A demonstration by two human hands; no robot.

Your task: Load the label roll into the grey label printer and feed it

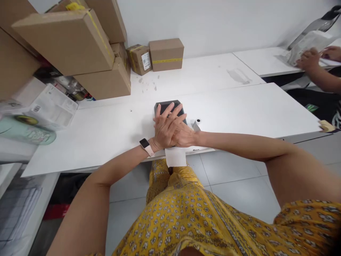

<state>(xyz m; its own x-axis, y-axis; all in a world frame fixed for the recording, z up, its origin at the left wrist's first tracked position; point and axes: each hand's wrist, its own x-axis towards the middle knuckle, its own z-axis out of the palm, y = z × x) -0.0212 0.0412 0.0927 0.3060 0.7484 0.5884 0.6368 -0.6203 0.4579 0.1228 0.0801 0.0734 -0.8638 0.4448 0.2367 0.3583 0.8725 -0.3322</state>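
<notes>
- The small box (167, 106) under the hands is black.
- A white paper strip (175, 156) hangs over the front edge of the white table (239, 106).
- The watch (146, 145) has a pale pink strap and a black face.
- The dress (186, 217) is mustard yellow with small white flower motifs.
- The cartons (64, 39) at the back left corner are brown with yellow tape.
- The tube (25, 129) at the left edge is mint green.

A yellow garment printed all over with small white-and-dark floral motifs is worn, both arms are left bare, and a watch (145, 145) with a dark square face on a pale pink strap is fastened around the left wrist.
</notes>
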